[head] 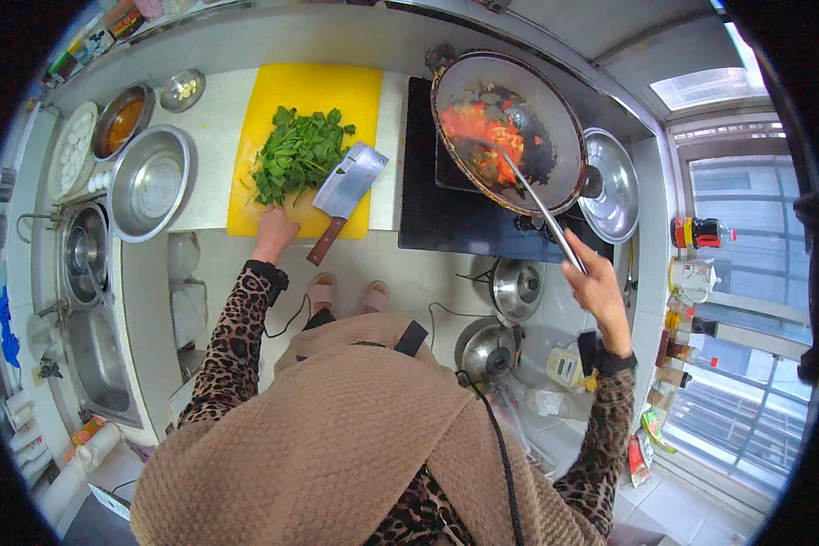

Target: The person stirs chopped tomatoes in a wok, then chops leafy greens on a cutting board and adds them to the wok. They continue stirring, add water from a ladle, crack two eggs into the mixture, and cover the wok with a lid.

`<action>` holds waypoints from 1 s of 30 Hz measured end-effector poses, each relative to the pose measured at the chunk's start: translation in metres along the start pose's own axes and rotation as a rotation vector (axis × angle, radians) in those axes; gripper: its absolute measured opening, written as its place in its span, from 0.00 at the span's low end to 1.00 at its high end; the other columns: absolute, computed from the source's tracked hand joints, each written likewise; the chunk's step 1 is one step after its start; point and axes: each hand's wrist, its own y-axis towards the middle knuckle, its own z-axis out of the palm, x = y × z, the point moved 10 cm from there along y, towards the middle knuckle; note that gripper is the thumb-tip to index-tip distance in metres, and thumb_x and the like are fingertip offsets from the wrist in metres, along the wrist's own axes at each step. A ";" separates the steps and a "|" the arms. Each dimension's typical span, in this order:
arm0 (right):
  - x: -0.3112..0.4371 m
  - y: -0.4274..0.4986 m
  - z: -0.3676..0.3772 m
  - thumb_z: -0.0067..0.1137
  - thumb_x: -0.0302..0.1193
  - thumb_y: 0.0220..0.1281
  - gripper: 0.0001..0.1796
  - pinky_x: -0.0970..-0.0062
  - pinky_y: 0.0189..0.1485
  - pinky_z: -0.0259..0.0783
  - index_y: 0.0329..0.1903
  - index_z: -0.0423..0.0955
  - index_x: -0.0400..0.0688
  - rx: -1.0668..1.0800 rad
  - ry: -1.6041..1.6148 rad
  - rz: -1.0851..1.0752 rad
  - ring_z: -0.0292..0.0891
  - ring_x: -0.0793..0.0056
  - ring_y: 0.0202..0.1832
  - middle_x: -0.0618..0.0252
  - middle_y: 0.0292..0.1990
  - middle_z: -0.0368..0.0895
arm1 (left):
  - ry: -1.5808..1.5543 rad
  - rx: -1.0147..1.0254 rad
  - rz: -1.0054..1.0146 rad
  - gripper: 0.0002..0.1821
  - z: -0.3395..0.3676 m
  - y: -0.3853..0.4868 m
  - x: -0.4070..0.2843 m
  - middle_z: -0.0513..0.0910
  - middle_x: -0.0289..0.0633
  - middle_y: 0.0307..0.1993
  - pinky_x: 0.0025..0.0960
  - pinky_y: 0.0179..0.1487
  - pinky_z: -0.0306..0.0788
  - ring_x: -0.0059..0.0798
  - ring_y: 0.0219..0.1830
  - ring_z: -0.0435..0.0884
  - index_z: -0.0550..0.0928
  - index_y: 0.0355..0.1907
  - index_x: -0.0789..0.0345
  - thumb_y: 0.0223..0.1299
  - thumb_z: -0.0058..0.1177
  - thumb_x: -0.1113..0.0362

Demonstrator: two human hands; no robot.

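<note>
My right hand (592, 280) is closed around the metal handle of a spatula (544, 213), whose head lies in a large wok (556, 102). Red and orange chopped food, which looks like tomato (495, 133), sits in the wok, over a black cooktop (464, 218). My left hand (276, 232) rests at the near edge of a yellow cutting board (348, 85), just below a pile of chopped green leaves (297, 153); its fingers are partly hidden, so its grip is unclear. A cleaver (351, 181) with a wooden handle lies right of the leaves, its handle past the board's edge.
Left of the board stand a wide metal bowl (149, 184), a bowl of reddish-brown liquid (121, 123), a small bowl of pale pieces (182, 90) and a basket of eggs (75, 150). A metal lid (611, 184) leans right of the wok. A sink (99, 362) is at far left.
</note>
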 end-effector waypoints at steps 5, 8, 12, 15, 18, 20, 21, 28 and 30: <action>0.017 0.064 -0.010 0.59 0.28 0.63 0.30 0.82 0.23 0.60 0.69 0.68 0.49 -0.133 0.146 -0.258 0.61 0.89 0.21 0.78 0.26 0.71 | -0.007 0.099 -0.023 0.25 0.005 0.003 0.004 0.80 0.64 0.47 0.47 0.54 0.75 0.56 0.50 0.80 0.83 0.40 0.76 0.45 0.67 0.56; 0.036 0.066 -0.011 0.58 0.26 0.61 0.30 0.72 0.40 0.72 0.68 0.68 0.46 -0.225 -0.229 -0.466 0.79 0.67 0.33 0.58 0.40 0.85 | -0.013 0.063 -0.017 0.25 0.000 0.001 0.002 0.81 0.62 0.46 0.47 0.53 0.76 0.56 0.48 0.81 0.84 0.39 0.75 0.45 0.67 0.55; 0.031 0.024 -0.042 0.60 0.24 0.57 0.31 0.68 0.57 0.70 0.66 0.70 0.51 -0.198 -0.492 -0.440 0.75 0.48 0.58 0.44 0.53 0.79 | -0.004 0.106 -0.061 0.25 -0.001 -0.003 0.003 0.82 0.60 0.45 0.47 0.52 0.76 0.54 0.47 0.82 0.84 0.39 0.74 0.45 0.66 0.54; 0.017 -0.028 -0.086 0.60 0.20 0.54 0.34 0.70 0.57 0.71 0.67 0.70 0.49 -0.134 -0.452 -0.333 0.80 0.66 0.56 0.49 0.53 0.81 | -0.011 0.071 -0.052 0.26 -0.010 -0.007 0.001 0.82 0.59 0.45 0.47 0.52 0.76 0.54 0.47 0.82 0.84 0.39 0.74 0.45 0.65 0.53; -0.003 -0.043 -0.082 0.61 0.19 0.53 0.35 0.72 0.60 0.69 0.67 0.70 0.48 -0.081 -0.490 -0.213 0.79 0.65 0.58 0.51 0.55 0.81 | -0.094 0.049 -0.038 0.27 -0.015 -0.012 0.002 0.81 0.61 0.49 0.47 0.53 0.75 0.54 0.48 0.82 0.84 0.40 0.74 0.44 0.65 0.52; -0.004 -0.025 -0.054 0.61 0.20 0.54 0.33 0.72 0.61 0.68 0.66 0.70 0.48 -0.062 -0.399 -0.283 0.78 0.64 0.59 0.52 0.57 0.79 | -0.104 0.062 -0.035 0.28 -0.014 -0.013 0.003 0.79 0.63 0.53 0.46 0.55 0.74 0.55 0.51 0.80 0.83 0.41 0.74 0.44 0.66 0.52; -0.009 -0.008 -0.047 0.61 0.21 0.55 0.32 0.73 0.60 0.68 0.66 0.71 0.47 -0.130 -0.413 -0.243 0.78 0.64 0.59 0.51 0.57 0.79 | -0.108 0.067 -0.039 0.29 -0.012 -0.013 0.005 0.78 0.64 0.55 0.46 0.57 0.74 0.55 0.52 0.80 0.83 0.42 0.75 0.44 0.66 0.52; 0.017 0.077 -0.025 0.61 0.25 0.58 0.30 0.74 0.56 0.69 0.66 0.70 0.43 -0.234 -0.200 -0.333 0.80 0.63 0.54 0.47 0.55 0.80 | -0.058 0.134 -0.060 0.32 -0.001 -0.007 0.010 0.73 0.66 0.60 0.44 0.61 0.71 0.55 0.58 0.76 0.82 0.47 0.75 0.43 0.67 0.51; 0.043 0.071 -0.014 0.60 0.25 0.58 0.29 0.73 0.55 0.70 0.65 0.70 0.43 -0.237 -0.296 -0.531 0.81 0.61 0.52 0.44 0.52 0.81 | -0.041 0.165 -0.065 0.33 0.001 -0.006 0.009 0.72 0.66 0.61 0.44 0.61 0.71 0.55 0.59 0.76 0.81 0.48 0.75 0.43 0.67 0.51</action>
